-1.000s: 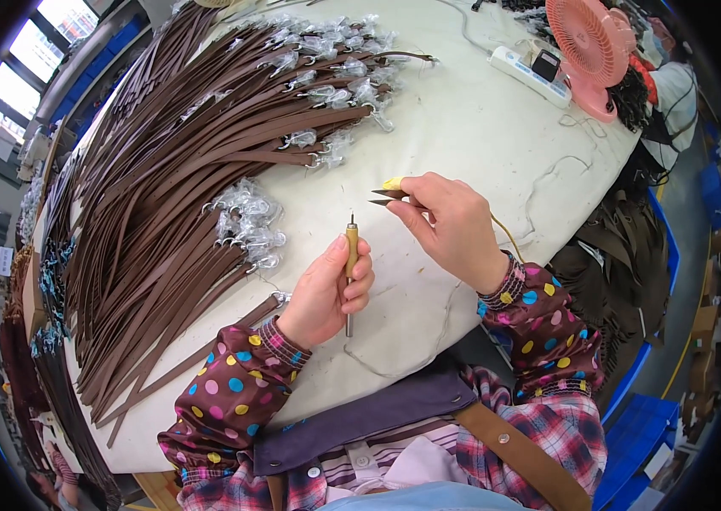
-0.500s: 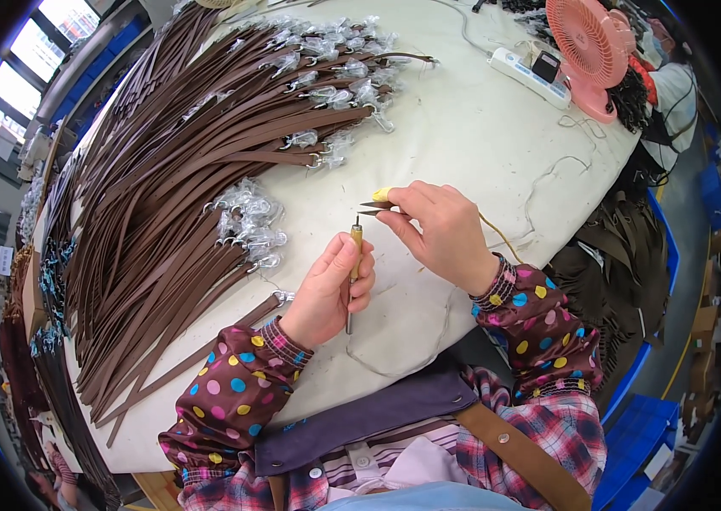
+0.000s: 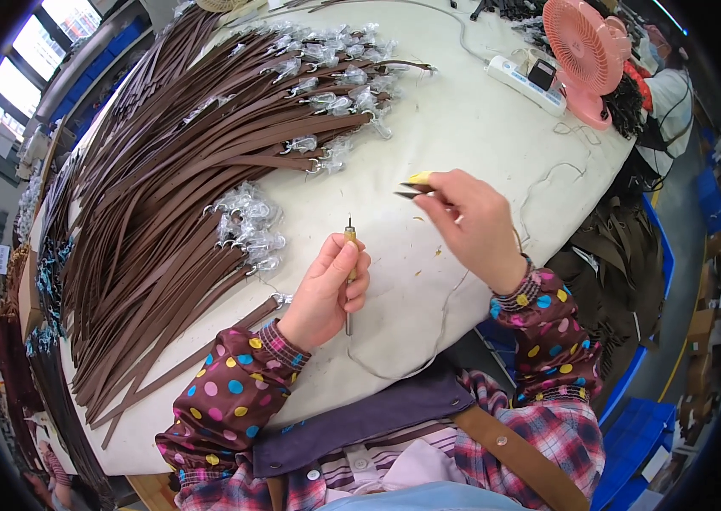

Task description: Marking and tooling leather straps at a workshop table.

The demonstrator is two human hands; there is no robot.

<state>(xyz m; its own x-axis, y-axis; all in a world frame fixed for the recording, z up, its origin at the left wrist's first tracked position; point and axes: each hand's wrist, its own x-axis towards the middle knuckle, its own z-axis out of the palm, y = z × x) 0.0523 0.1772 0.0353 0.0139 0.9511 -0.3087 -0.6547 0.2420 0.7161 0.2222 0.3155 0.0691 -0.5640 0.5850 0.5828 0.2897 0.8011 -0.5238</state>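
My left hand (image 3: 326, 285) is wrapped round a slim pen-like tool (image 3: 350, 235). It stands upright, with a yellowish grip and a thin dark tip pointing away from me; its lower end shows below my fist. Up and to the right, my right hand (image 3: 475, 226) pinches a small dark tool with two pointed blades (image 3: 406, 192), tweezers or thread snips, I cannot tell which. Its points are slightly apart and clear of the left tool's tip. Something yellow (image 3: 419, 178) covers a fingertip or part of that tool.
Many brown straps (image 3: 173, 187) with plastic-wrapped metal clasps (image 3: 246, 223) cover the table's left side. A pink fan (image 3: 583, 51) and a white power strip (image 3: 526, 85) stand far right. A thin cord (image 3: 441, 332) curves near me. Dark straps (image 3: 620, 264) hang beyond the right edge.
My right hand has drawn away to the right with its two-pointed tool, from beside the left tool's tip. My left hand has hardly moved.
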